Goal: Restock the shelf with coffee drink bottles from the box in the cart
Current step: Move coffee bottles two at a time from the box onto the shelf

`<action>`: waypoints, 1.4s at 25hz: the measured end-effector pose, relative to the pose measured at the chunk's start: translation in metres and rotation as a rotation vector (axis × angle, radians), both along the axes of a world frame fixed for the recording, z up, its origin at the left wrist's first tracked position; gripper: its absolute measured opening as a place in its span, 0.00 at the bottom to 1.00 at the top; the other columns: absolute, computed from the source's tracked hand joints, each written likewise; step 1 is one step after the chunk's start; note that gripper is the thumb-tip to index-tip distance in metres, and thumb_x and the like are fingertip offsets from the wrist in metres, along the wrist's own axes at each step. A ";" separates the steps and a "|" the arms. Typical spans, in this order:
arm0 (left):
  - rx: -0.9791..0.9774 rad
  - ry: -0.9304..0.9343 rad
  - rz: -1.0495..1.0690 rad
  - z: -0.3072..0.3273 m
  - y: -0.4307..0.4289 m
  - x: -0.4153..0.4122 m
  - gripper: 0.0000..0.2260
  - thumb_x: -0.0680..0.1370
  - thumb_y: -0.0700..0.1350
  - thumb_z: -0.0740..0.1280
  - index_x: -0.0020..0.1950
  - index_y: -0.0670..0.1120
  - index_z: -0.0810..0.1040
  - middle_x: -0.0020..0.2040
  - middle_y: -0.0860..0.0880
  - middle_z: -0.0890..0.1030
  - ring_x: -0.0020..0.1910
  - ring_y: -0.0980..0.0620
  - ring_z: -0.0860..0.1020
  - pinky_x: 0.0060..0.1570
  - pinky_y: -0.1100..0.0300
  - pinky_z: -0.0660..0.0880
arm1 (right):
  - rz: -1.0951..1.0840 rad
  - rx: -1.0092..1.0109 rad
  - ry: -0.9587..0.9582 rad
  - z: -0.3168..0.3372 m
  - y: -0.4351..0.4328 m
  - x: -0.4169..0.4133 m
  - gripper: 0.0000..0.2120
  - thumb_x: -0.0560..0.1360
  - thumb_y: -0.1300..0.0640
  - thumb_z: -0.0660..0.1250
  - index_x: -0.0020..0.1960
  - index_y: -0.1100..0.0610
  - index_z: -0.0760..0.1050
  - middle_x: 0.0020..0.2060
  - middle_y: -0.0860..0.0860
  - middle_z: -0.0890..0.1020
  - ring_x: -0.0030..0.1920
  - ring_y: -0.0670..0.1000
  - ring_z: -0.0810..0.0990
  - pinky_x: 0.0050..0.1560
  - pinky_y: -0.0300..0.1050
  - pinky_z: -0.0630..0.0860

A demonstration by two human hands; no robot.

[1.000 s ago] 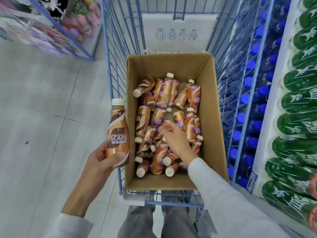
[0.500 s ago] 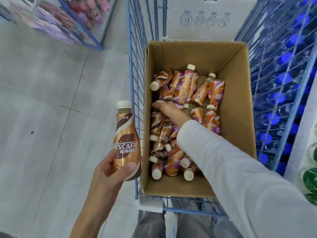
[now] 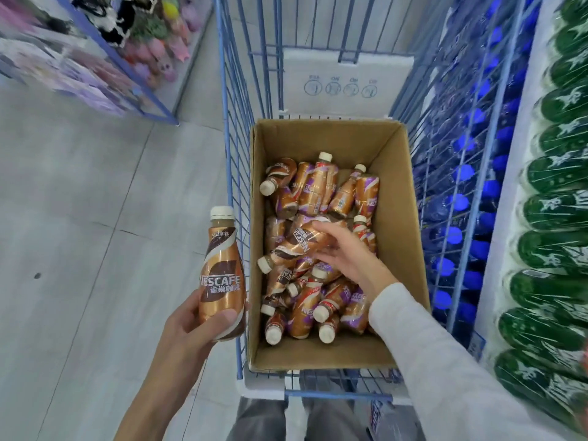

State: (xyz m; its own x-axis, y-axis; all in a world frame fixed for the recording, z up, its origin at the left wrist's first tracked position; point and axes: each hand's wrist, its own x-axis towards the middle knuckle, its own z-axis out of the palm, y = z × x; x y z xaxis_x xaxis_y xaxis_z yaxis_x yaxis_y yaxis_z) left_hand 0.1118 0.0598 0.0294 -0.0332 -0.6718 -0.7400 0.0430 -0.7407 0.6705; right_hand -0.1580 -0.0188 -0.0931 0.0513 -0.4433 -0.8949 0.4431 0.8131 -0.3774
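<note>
Gripping one coffee bottle [image 3: 222, 275] upright in my left hand [image 3: 191, 326], just outside the left side of the cart [image 3: 235, 154], thumb and fingers wrapping its lower body. My right hand [image 3: 346, 256] is reaching into the box [image 3: 401, 218] and curling round a second bottle [image 3: 299, 243] lying mid-box on the heap [image 3: 318, 297], thumb over, fingers under. Progress, I'm judging: early to partway, since many bottles are waiting in the box, with bare cardboard only along its near edge. The coffee shelf slot isn't showing, so I can't tell the shelved count. Green bottles [image 3: 553, 218] and blue-capped bottles [image 3: 471, 218] on the right are blurring; the heap's lower layers and my right fingertips are hiding
</note>
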 end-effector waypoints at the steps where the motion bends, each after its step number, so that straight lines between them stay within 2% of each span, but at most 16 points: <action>1: -0.004 0.000 -0.019 0.004 -0.002 -0.004 0.34 0.58 0.53 0.78 0.63 0.46 0.80 0.55 0.43 0.86 0.55 0.43 0.84 0.54 0.49 0.78 | -0.078 0.009 -0.054 0.014 0.011 -0.006 0.21 0.72 0.56 0.77 0.63 0.60 0.79 0.53 0.56 0.86 0.60 0.57 0.82 0.60 0.53 0.81; 4: -0.034 0.019 -0.086 0.018 -0.010 -0.017 0.33 0.59 0.53 0.78 0.63 0.46 0.80 0.55 0.43 0.86 0.55 0.43 0.84 0.56 0.47 0.78 | -0.291 0.025 -0.198 0.051 0.044 -0.016 0.22 0.73 0.62 0.75 0.66 0.62 0.77 0.56 0.59 0.85 0.58 0.58 0.84 0.57 0.52 0.82; 8: -0.066 0.086 -0.193 0.043 -0.021 -0.035 0.36 0.60 0.51 0.79 0.67 0.44 0.78 0.58 0.42 0.85 0.58 0.41 0.83 0.59 0.43 0.77 | -0.489 -0.050 -0.389 0.104 0.082 -0.018 0.30 0.71 0.67 0.75 0.71 0.64 0.70 0.63 0.64 0.80 0.62 0.63 0.82 0.61 0.57 0.79; 11: -0.082 0.147 -0.274 0.064 -0.030 -0.049 0.40 0.59 0.51 0.80 0.69 0.42 0.76 0.59 0.42 0.84 0.58 0.42 0.83 0.56 0.48 0.78 | -0.509 -0.191 -0.449 0.148 0.102 -0.018 0.37 0.64 0.65 0.80 0.70 0.67 0.71 0.65 0.66 0.78 0.64 0.64 0.79 0.65 0.58 0.76; 14: -0.137 0.208 -0.366 0.089 -0.037 -0.071 0.45 0.54 0.55 0.85 0.68 0.43 0.76 0.58 0.43 0.85 0.57 0.44 0.84 0.51 0.55 0.81 | -0.503 -0.352 -0.457 0.191 0.121 -0.021 0.36 0.63 0.64 0.81 0.68 0.68 0.73 0.65 0.66 0.78 0.62 0.65 0.80 0.65 0.56 0.76; 16: -0.165 0.262 -0.414 0.104 -0.039 -0.088 0.46 0.52 0.57 0.86 0.67 0.44 0.76 0.58 0.43 0.85 0.56 0.44 0.84 0.48 0.57 0.82 | -0.512 -0.443 -0.407 0.217 0.134 -0.023 0.36 0.64 0.61 0.80 0.70 0.66 0.73 0.66 0.66 0.77 0.64 0.65 0.79 0.66 0.56 0.75; 19: -0.197 0.325 -0.490 0.122 -0.033 -0.112 0.37 0.61 0.49 0.83 0.67 0.43 0.76 0.58 0.43 0.85 0.57 0.43 0.84 0.51 0.53 0.81 | -0.584 -0.545 -0.322 0.249 0.165 -0.029 0.39 0.64 0.61 0.80 0.72 0.64 0.70 0.65 0.65 0.78 0.62 0.64 0.80 0.60 0.54 0.79; 21: -0.232 0.352 -0.560 0.135 -0.023 -0.129 0.31 0.65 0.47 0.79 0.66 0.43 0.77 0.57 0.42 0.85 0.56 0.41 0.84 0.56 0.46 0.78 | -0.646 -0.597 -0.249 0.268 0.191 -0.033 0.41 0.63 0.61 0.80 0.73 0.64 0.69 0.67 0.66 0.76 0.64 0.65 0.77 0.67 0.57 0.75; 23: -0.257 0.378 -0.634 0.148 -0.008 -0.151 0.27 0.64 0.46 0.79 0.61 0.44 0.79 0.55 0.42 0.86 0.51 0.43 0.85 0.55 0.45 0.79 | -0.709 -0.672 -0.152 0.291 0.221 -0.037 0.43 0.59 0.59 0.83 0.70 0.66 0.72 0.64 0.66 0.78 0.63 0.65 0.77 0.71 0.59 0.71; 24: -0.261 0.397 -0.666 0.156 0.001 -0.162 0.28 0.62 0.46 0.80 0.60 0.44 0.80 0.53 0.42 0.86 0.49 0.45 0.85 0.51 0.49 0.82 | -0.734 -0.708 -0.107 0.302 0.237 -0.040 0.42 0.58 0.59 0.83 0.68 0.67 0.73 0.61 0.65 0.80 0.61 0.64 0.79 0.69 0.58 0.73; 26: -0.278 0.444 -0.764 0.177 0.025 -0.184 0.38 0.54 0.52 0.85 0.60 0.43 0.80 0.52 0.43 0.87 0.47 0.46 0.85 0.43 0.56 0.83 | -0.790 -0.757 -0.015 0.323 0.272 -0.043 0.40 0.58 0.60 0.82 0.67 0.69 0.74 0.56 0.65 0.81 0.56 0.62 0.83 0.60 0.53 0.80; 28: -0.294 0.482 -0.847 0.197 0.056 -0.206 0.46 0.48 0.57 0.86 0.62 0.41 0.79 0.52 0.42 0.86 0.48 0.46 0.86 0.42 0.59 0.82 | -0.855 -0.790 0.082 0.345 0.312 -0.046 0.40 0.58 0.61 0.81 0.67 0.70 0.73 0.54 0.66 0.81 0.54 0.63 0.83 0.57 0.51 0.81; 31: -0.285 0.529 -0.973 0.222 0.108 -0.230 0.47 0.47 0.56 0.86 0.62 0.40 0.79 0.52 0.41 0.86 0.47 0.45 0.86 0.42 0.56 0.82 | -0.956 -0.831 0.203 0.372 0.376 -0.044 0.41 0.57 0.61 0.80 0.66 0.72 0.71 0.51 0.66 0.82 0.51 0.63 0.84 0.56 0.52 0.81; 35: -0.286 0.619 -1.132 0.253 0.198 -0.255 0.47 0.44 0.57 0.87 0.59 0.39 0.80 0.50 0.41 0.87 0.45 0.45 0.86 0.41 0.57 0.83 | -1.093 -0.824 0.398 0.404 0.475 -0.032 0.34 0.60 0.59 0.75 0.64 0.69 0.73 0.46 0.62 0.84 0.48 0.60 0.84 0.53 0.51 0.80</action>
